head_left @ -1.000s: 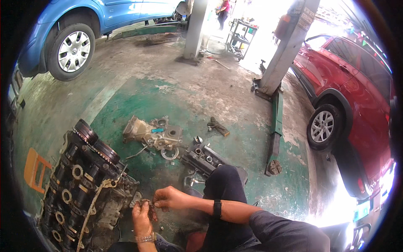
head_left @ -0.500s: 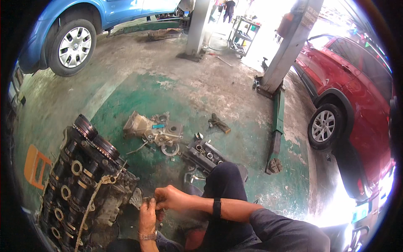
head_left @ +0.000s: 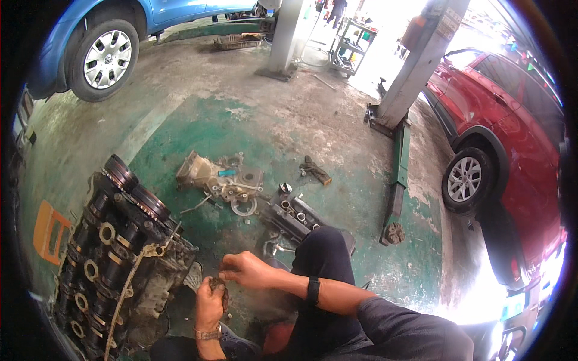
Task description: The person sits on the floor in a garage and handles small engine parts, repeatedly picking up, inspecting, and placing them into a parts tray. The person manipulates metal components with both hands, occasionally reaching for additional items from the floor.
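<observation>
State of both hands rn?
Left hand: closed, holding a small dark part.
Right hand: fingers curled in at that part; whether they grip it cannot be told.

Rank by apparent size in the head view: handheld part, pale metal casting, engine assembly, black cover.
Engine assembly
Pale metal casting and black cover: too alike to rank, as a knee partly hides the cover
Handheld part, partly covered
</observation>
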Demonstrator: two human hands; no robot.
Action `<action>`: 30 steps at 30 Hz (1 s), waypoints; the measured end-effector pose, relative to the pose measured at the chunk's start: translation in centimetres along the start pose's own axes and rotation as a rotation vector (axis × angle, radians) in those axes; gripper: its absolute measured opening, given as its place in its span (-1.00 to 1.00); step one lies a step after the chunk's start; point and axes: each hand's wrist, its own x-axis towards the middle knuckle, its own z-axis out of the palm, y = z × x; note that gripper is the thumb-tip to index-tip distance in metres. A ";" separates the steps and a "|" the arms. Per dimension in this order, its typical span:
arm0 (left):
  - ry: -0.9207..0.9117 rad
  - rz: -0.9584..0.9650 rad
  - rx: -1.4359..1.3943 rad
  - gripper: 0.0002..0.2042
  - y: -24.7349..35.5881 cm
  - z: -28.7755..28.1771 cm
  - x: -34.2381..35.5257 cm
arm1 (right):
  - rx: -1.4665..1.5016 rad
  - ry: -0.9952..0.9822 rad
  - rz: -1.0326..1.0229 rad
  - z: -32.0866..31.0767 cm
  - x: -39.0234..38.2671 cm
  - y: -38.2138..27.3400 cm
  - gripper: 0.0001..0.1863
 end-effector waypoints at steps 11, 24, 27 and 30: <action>-0.033 0.008 0.118 -0.94 0.7 0.3 -0.4 | 0.046 -0.042 0.047 0.4 -0.1 0.9 -0.72; 0.100 0.068 -0.466 -0.90 0.8 -0.2 0.0 | 0.132 -0.100 0.122 0.2 -0.1 0.5 -0.73; 0.119 0.049 -0.563 -0.88 0.6 -0.1 0.2 | 0.192 -0.082 0.206 0.1 -0.1 0.4 -0.80; 0.136 0.051 -0.593 -0.87 0.6 -0.1 0.2 | 0.151 0.013 0.090 0.2 0.0 0.4 -0.78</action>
